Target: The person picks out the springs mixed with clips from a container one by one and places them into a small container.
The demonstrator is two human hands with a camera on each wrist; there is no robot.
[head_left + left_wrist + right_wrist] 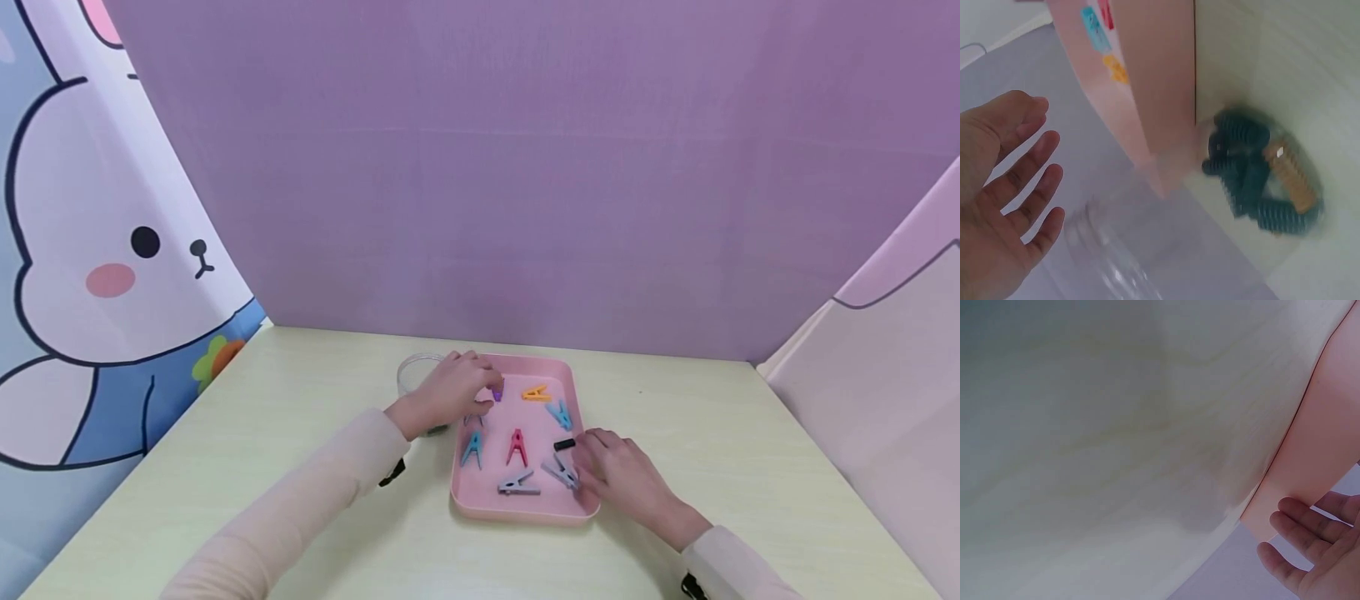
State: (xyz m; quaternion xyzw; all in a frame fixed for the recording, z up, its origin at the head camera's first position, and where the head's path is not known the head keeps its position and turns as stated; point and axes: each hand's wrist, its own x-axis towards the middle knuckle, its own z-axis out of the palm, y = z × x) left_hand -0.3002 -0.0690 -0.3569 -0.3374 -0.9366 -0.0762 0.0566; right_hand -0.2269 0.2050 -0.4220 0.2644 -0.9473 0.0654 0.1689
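A pink tray holds several small spring clips. My left hand hovers over its left side, thumb and fingers apart. Under the fingertips sits a purple clip, and a partly hidden clip lies below the thumb. In the left wrist view nothing shows between the left hand's loosely bent fingers. At the tray's right wall is my right hand, its fingers loosely bent over the rim. Beside its fingertips lie a short black piece and a grey clip.
A clear jar stands left of the tray, partly behind my left forearm; dark green ridged pieces and an orange-brown one lie in it. Other clips include orange, light blue, red and grey.
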